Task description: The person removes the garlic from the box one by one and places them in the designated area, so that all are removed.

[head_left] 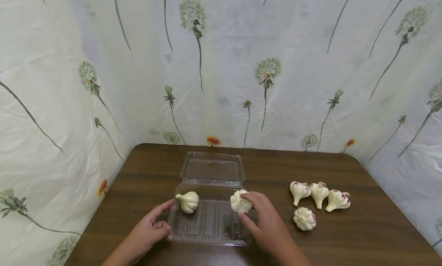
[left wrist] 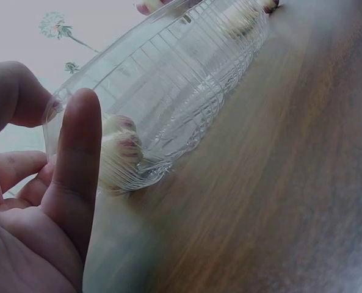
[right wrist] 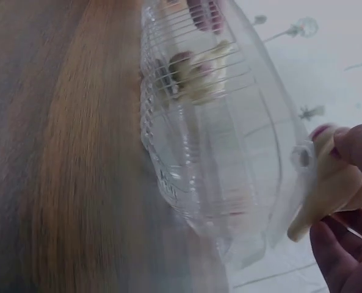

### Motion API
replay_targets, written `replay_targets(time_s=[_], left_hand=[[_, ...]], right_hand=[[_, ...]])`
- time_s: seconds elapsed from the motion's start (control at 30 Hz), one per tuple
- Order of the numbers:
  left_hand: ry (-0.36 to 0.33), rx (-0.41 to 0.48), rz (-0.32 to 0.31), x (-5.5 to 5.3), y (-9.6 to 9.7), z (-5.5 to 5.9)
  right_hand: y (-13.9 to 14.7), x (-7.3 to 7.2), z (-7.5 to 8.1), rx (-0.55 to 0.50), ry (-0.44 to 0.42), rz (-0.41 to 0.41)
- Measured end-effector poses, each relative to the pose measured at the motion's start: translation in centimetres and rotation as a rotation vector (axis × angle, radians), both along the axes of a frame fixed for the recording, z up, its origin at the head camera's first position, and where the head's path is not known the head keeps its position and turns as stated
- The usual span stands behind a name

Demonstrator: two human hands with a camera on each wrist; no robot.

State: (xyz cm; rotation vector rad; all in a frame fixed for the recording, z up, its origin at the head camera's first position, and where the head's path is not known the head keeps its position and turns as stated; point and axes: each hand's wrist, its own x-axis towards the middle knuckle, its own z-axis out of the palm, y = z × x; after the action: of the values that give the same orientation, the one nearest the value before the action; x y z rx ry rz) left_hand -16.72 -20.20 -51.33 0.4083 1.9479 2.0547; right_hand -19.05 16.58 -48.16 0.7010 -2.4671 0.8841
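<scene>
In the head view, a clear hinged plastic container [head_left: 207, 241] stands with its lid [head_left: 212, 170] folded back. One garlic bulb [head_left: 188, 202] lies in its left part. My left hand [head_left: 146, 229] holds the container at its left edge; the left wrist view shows the index fingertip on the rim and the thumb [left wrist: 80, 152] upright in front. With thumb and fingers, my right hand [head_left: 266, 222] grips another garlic bulb [head_left: 240, 201] at the right end of the container. In the right wrist view, this held bulb [right wrist: 333, 183] is beside the rim, stem downward.
Right of the container, three garlic bulbs [head_left: 319, 195] with purple marks lie in a row, and one more bulb [head_left: 305, 219] sits closer to me. The brown wooden table [head_left: 373, 235] meets a dandelion-patterned curtain [head_left: 228, 86] at its back and sides.
</scene>
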Motion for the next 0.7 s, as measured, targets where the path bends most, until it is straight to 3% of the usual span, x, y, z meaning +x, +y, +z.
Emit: replay_targets(time_s=[0.37,0.7], left_hand=[[0.0,-0.007,-0.004,0.0,0.0,0.1],[0.01,-0.014,0.0,0.0,0.0,0.2]], right_hand=[[1.5,1.1,0.1,0.003,0.08,-0.016],[2.7,1.6,-0.4,-0.004,0.097,-0.04]])
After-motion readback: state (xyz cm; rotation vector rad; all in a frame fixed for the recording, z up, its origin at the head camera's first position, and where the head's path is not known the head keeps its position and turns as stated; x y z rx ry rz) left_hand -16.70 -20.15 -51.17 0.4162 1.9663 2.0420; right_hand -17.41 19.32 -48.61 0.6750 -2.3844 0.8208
